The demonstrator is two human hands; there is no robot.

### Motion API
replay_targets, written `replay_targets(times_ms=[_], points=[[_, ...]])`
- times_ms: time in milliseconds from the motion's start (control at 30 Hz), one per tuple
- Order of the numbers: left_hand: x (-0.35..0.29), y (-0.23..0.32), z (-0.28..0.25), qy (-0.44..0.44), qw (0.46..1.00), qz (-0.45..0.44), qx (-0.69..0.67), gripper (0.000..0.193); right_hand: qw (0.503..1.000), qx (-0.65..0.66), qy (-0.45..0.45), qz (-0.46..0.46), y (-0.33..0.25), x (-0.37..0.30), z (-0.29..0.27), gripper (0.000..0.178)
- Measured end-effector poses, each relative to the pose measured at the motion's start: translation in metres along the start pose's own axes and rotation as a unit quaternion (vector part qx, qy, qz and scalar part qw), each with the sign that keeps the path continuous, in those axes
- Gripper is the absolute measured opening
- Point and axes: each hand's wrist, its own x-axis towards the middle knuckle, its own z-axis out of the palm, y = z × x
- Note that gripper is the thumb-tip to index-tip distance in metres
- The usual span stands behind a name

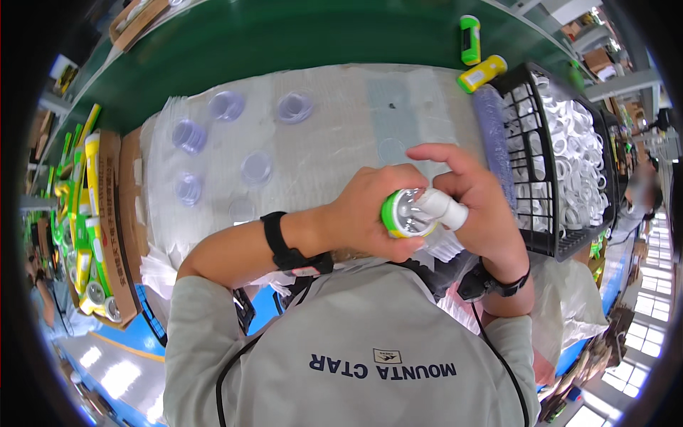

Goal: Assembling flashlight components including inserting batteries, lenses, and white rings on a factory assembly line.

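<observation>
Around the wide dark green bench (320, 39), a glossy blue-and-grey floor (139, 337) with one yellow stripe (131, 347) reflects white light (119, 381) at the lower left, while bright windows (654, 303) of rectangular glass panes stand at the right side.

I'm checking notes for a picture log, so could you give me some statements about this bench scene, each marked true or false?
1. The left hand holds a green-rimmed cylinder. True.
2. The right hand reaches into the black crate. False: it holds a white part at the cylinder's end.
3. White rings are piled in the crate. True.
4. The see-through discs lie to the right of the crate. False: they lie to its left, on the pale sheet.
5. The cardboard box at left holds green and yellow tubes. True.
</observation>
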Motion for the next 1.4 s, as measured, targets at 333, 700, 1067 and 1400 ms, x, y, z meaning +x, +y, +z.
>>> replay_targets(times_ms=[333, 700, 1067, 1400], points=[[-0.001, 0.003, -0.005, 0.028, 0.999, -0.006, -0.022, 0.059, 0.896, -0.329, 0.29, 0.073, 0.048, -0.042, -0.239, 0.027], [-0.003, -0.002, -0.005, 0.024, 0.999, 0.022, -0.02, 0.059, 0.736, -0.629, 0.085, 0.236, 0.211, -0.047, -0.301, 0.047], [-0.014, -0.007, -0.008, 0.042, 0.998, 0.019, -0.032, 0.061, 0.907, -0.291, 0.228, 0.2, 0.049, -0.055, -0.232, 0.019], [-0.006, -0.012, -0.004, 0.034, 0.998, 0.06, -0.002, 0.06, 0.823, -0.516, 0.201, -0.126, 0.114, 0.027, 0.003, 0.037]])
